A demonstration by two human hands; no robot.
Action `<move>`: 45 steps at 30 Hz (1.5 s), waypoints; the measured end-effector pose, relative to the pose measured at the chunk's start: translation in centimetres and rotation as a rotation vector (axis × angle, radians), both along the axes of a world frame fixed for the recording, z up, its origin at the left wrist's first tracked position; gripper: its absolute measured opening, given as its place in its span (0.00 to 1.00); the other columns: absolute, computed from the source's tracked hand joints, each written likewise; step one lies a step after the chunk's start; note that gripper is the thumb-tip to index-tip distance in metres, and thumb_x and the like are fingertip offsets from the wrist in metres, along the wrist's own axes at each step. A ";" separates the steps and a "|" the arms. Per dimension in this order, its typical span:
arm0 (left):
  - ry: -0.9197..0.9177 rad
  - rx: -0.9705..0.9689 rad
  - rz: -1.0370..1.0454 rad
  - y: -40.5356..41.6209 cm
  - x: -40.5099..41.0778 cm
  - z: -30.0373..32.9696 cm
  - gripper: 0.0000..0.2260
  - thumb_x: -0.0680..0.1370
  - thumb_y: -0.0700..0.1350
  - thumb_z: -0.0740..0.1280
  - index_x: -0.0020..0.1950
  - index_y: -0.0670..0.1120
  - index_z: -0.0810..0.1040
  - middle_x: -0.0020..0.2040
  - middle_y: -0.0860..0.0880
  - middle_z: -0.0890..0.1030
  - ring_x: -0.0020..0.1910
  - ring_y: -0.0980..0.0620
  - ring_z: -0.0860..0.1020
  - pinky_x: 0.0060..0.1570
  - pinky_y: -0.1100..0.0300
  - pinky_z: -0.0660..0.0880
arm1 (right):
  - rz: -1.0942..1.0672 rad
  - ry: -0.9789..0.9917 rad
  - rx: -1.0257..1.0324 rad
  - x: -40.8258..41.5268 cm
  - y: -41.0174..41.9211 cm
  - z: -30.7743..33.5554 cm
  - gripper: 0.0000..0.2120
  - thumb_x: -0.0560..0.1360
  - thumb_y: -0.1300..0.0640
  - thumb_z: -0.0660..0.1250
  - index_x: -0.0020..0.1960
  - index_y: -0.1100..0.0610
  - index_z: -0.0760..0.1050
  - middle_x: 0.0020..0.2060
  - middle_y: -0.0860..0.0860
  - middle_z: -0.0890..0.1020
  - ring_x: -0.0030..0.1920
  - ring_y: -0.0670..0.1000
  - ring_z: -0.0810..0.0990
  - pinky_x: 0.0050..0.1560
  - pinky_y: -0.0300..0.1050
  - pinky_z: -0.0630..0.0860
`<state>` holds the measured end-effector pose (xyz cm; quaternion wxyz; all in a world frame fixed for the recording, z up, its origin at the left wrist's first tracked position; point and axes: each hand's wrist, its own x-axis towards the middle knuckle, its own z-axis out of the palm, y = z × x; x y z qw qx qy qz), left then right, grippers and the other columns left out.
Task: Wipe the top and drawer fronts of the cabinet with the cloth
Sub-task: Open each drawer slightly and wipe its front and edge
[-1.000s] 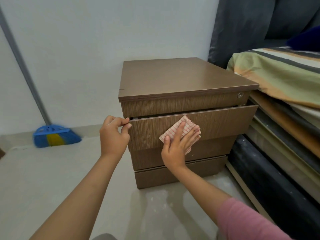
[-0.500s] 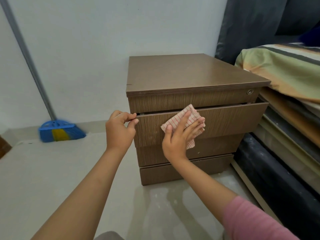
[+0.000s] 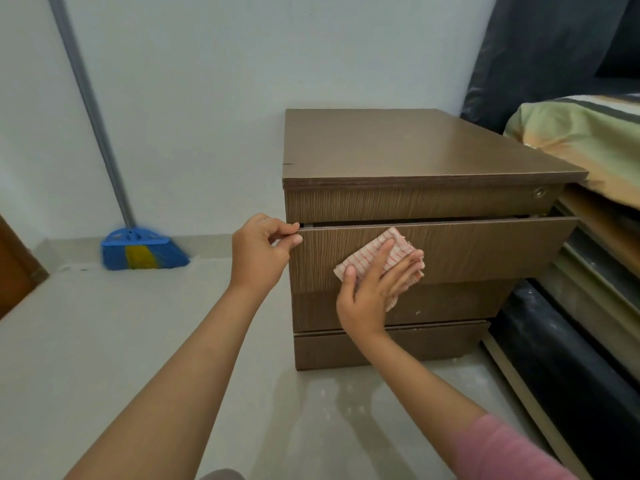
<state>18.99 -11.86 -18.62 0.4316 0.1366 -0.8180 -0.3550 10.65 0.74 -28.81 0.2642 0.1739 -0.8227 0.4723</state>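
Observation:
A brown wood-grain cabinet [image 3: 408,150] stands on the floor against the white wall. Its second drawer [image 3: 491,247] is pulled partly out. My left hand [image 3: 259,251] pinches the top left corner of that drawer front. My right hand [image 3: 370,289] presses a white cloth with red stripes [image 3: 381,254] flat against the drawer front, fingers spread over it. Below it are two more drawer fronts, both closed.
A blue and yellow broom [image 3: 142,251] leans in the corner at the left with its grey handle up the wall. A bed with striped bedding [image 3: 581,140] and stacked dark mattresses [image 3: 568,358] stands close to the cabinet's right side. Pale floor lies in front.
My right hand and the cloth have slid up and slightly right along the drawer front. My left hand keeps its grip on the corner. My view has shifted left.

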 end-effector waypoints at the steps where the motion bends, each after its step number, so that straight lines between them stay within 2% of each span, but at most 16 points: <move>1: -0.002 0.012 -0.006 -0.1 0.0 0.0 0.07 0.69 0.37 0.74 0.46 0.44 0.83 0.41 0.47 0.80 0.38 0.59 0.75 0.39 0.72 0.71 | 0.012 -0.019 -0.032 0.2 -0.3 0.6 0.35 0.78 0.48 0.55 0.76 0.52 0.38 0.72 0.60 0.31 0.72 0.61 0.28 0.68 0.61 0.30; 4: -0.014 0.055 -0.031 -0.3 0.1 0.2 0.07 0.68 0.37 0.74 0.46 0.43 0.83 0.39 0.50 0.80 0.36 0.60 0.76 0.38 0.72 0.71 | 0.052 -0.028 -0.086 1.3 -2.0 1.8 0.35 0.78 0.47 0.54 0.76 0.49 0.36 0.72 0.58 0.29 0.72 0.60 0.27 0.67 0.70 0.36; 9: -0.048 0.210 -0.119 -0.9 0.1 1.0 0.09 0.67 0.36 0.74 0.45 0.45 0.83 0.40 0.52 0.81 0.36 0.64 0.77 0.39 0.74 0.71 | 0.076 -0.032 -0.054 3.6 -5.5 1.4 0.33 0.77 0.44 0.52 0.76 0.48 0.38 0.73 0.59 0.32 0.72 0.62 0.29 0.67 0.73 0.40; 11: -0.056 0.236 -0.145 -1.2 0.1 1.0 0.10 0.67 0.36 0.75 0.45 0.47 0.83 0.40 0.51 0.81 0.36 0.64 0.77 0.39 0.73 0.72 | 0.085 -0.043 -0.038 4.4 -6.4 0.4 0.33 0.77 0.44 0.53 0.76 0.47 0.39 0.73 0.59 0.33 0.73 0.63 0.30 0.67 0.72 0.39; 15: -0.054 0.258 -0.155 -1.2 0.1 1.0 0.10 0.67 0.36 0.75 0.46 0.46 0.83 0.40 0.52 0.81 0.37 0.65 0.77 0.39 0.74 0.72 | 0.076 0.032 0.063 4.2 -5.8 -1.3 0.33 0.77 0.44 0.54 0.75 0.44 0.38 0.74 0.56 0.32 0.73 0.62 0.31 0.70 0.61 0.33; 17: -0.041 0.272 -0.159 -1.2 0.1 0.9 0.10 0.67 0.35 0.74 0.45 0.47 0.82 0.40 0.52 0.82 0.37 0.65 0.78 0.40 0.74 0.71 | 0.054 0.048 0.072 3.4 -4.9 -1.4 0.33 0.78 0.43 0.52 0.75 0.44 0.38 0.74 0.58 0.33 0.73 0.62 0.31 0.70 0.59 0.32; 21: -0.059 0.256 -0.188 -1.6 0.4 0.9 0.10 0.69 0.36 0.73 0.47 0.48 0.82 0.43 0.49 0.83 0.41 0.60 0.79 0.44 0.70 0.74 | 0.038 0.000 -0.004 2.4 -3.7 0.3 0.31 0.78 0.42 0.50 0.76 0.45 0.39 0.74 0.59 0.34 0.73 0.62 0.30 0.68 0.72 0.40; 24: -0.094 0.239 -0.207 -1.8 0.6 1.0 0.10 0.70 0.35 0.72 0.49 0.47 0.82 0.45 0.47 0.83 0.45 0.54 0.79 0.49 0.65 0.75 | 0.076 0.020 -0.030 2.6 -3.9 2.2 0.27 0.79 0.46 0.54 0.75 0.41 0.48 0.73 0.60 0.32 0.72 0.62 0.29 0.66 0.71 0.37; 27: -0.105 0.238 -0.217 -1.8 0.7 1.1 0.10 0.71 0.35 0.71 0.50 0.46 0.82 0.44 0.49 0.83 0.44 0.56 0.79 0.49 0.65 0.75 | 0.091 0.030 -0.073 3.0 -4.4 3.3 0.23 0.78 0.49 0.59 0.72 0.39 0.60 0.74 0.59 0.34 0.72 0.63 0.30 0.65 0.71 0.37; 30: -0.100 0.249 -0.217 -1.8 0.6 1.1 0.10 0.71 0.35 0.71 0.49 0.46 0.82 0.43 0.52 0.82 0.43 0.61 0.79 0.47 0.69 0.74 | 0.089 0.055 -0.075 3.0 -4.4 3.5 0.23 0.77 0.49 0.60 0.72 0.41 0.61 0.74 0.60 0.36 0.73 0.64 0.32 0.65 0.72 0.40; 34: -0.093 0.247 -0.208 -1.8 0.6 1.0 0.10 0.71 0.35 0.71 0.49 0.46 0.82 0.43 0.53 0.82 0.42 0.62 0.79 0.46 0.71 0.74 | 0.044 0.079 -0.080 2.5 -3.8 3.5 0.34 0.76 0.47 0.62 0.76 0.52 0.49 0.75 0.61 0.40 0.74 0.64 0.38 0.68 0.69 0.42; 36: -0.095 0.237 -0.207 -1.8 0.6 0.9 0.10 0.71 0.35 0.71 0.49 0.46 0.82 0.44 0.52 0.82 0.42 0.62 0.79 0.46 0.71 0.74 | 0.039 0.081 -0.049 2.4 -3.6 3.5 0.36 0.76 0.46 0.61 0.76 0.55 0.48 0.75 0.61 0.39 0.74 0.64 0.37 0.69 0.69 0.42; 40: -0.088 0.254 -0.213 -1.8 0.6 1.0 0.10 0.71 0.35 0.71 0.49 0.46 0.82 0.43 0.53 0.82 0.40 0.64 0.78 0.45 0.71 0.74 | 0.042 0.130 0.023 2.2 -3.9 3.8 0.32 0.76 0.45 0.59 0.75 0.55 0.54 0.75 0.62 0.41 0.74 0.65 0.37 0.69 0.67 0.40; 45: -0.100 0.251 -0.218 -1.9 0.6 0.9 0.10 0.71 0.35 0.71 0.49 0.46 0.82 0.42 0.54 0.82 0.40 0.64 0.78 0.45 0.70 0.75 | 0.080 0.179 0.058 2.7 -4.4 4.2 0.27 0.75 0.48 0.62 0.72 0.53 0.62 0.75 0.62 0.46 0.74 0.64 0.38 0.69 0.67 0.39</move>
